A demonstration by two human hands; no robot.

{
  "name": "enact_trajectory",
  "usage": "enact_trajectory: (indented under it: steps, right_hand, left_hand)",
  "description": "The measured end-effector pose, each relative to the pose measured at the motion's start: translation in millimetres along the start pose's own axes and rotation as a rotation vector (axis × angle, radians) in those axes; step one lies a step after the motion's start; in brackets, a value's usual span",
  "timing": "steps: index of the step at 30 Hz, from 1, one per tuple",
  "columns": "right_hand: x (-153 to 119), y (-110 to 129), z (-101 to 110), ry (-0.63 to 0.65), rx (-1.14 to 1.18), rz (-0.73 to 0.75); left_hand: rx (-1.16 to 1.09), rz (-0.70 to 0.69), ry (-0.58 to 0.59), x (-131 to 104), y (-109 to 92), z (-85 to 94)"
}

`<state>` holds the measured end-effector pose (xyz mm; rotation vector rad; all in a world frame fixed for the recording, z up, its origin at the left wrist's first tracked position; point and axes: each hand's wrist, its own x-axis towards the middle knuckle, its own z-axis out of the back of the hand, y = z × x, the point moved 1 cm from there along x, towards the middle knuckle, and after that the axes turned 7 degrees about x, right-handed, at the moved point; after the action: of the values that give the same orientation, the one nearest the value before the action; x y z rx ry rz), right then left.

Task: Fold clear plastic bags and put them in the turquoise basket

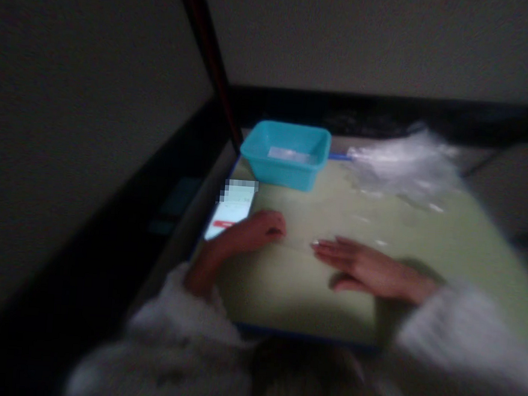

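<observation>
We have one turquoise tub (286,174) at the far left part of the pale green tabletop (302,297), upright and open at the top. Inside it we see a flat whitish piece (289,154), too blurred for us to name; the tub's walls hide part of the inside.

Between our hands lies a faint clear film (299,243), low against the tabletop, its outline hard for us to follow. It is nearest our left hand (266,228) on one side and the fingertips of our right hand (358,268) on the other, where a small glint shows. Our left hand is loosely curled, fingers bent inward, and we cannot tell whether it pinches the film. Our right hand is spread nearly flat, palm down, fingers together and thumb apart, with nothing visibly gripped.

A phone (239,205) with a lit screen lies at the left edge, near the tub, and our left hand and wrist cover its lower right part from view. Beyond our right hand, a crumpled heap of clear plastic (402,165) spreads over the far right part of the tabletop, beside the tub but apart from it. Our fluffy white sleeves (467,327) frame the near side.
</observation>
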<state>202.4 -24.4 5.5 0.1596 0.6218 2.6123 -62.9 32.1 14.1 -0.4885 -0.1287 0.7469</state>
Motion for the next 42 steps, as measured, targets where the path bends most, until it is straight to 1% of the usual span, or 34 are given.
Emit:
enact_trajectory:
  steps: [7, 10, 12, 16, 21, 26, 30, 34, 38, 42]
  right_hand:
    - [-3.0, -4.3, 0.9, 0.014, 0.01, -0.003]
    - [-3.9, -4.8, 2.3, 0.019, 0.044, 0.004]
    - [-4.7, -4.5, 4.0, 0.028, 0.072, 0.004]
    - [-6.9, -1.9, 10.3, 0.042, 0.142, 0.001]
    - [-11.2, 2.8, 19.3, 0.04, 0.229, -0.001]
    - [-17.1, 7.0, 27.3, 0.04, 0.249, -0.006]
    - [-19.8, 3.4, 29.2, 0.036, 0.28, -0.01]
    - [-18.5, -3.2, 30.8, 0.005, 0.301, -0.037]
    - [-18.0, -8.6, 34.6, -0.047, 0.231, -0.082]
    - [-22.0, -18.1, 35.3, -0.058, 0.195, -0.163]
  left_hand:
    - [0.007, 0.039, -0.026, -0.9, 6.0, -6.9]
    - [0.0, 0.043, -0.019, -0.6, 6.4, -9.9]
    - [-0.008, 0.043, -0.014, -0.4, 5.9, -10.3]
    - [-0.026, 0.049, -0.045, -0.8, 5.0, -8.8]
    - [-0.037, 0.028, -0.045, -1.0, 4.5, -7.7]
    - [-0.028, 0.027, -0.047, -1.1, 5.5, -7.5]
    - [-0.004, 0.025, -0.066, -2.3, 6.2, -8.9]
    - [0.022, -0.017, -0.107, -2.7, 3.8, -12.2]
    - [0.103, -0.051, -0.076, 0.0, 4.4, -18.6]
    - [0.165, -0.017, -0.011, 2.2, 10.0, -24.3]
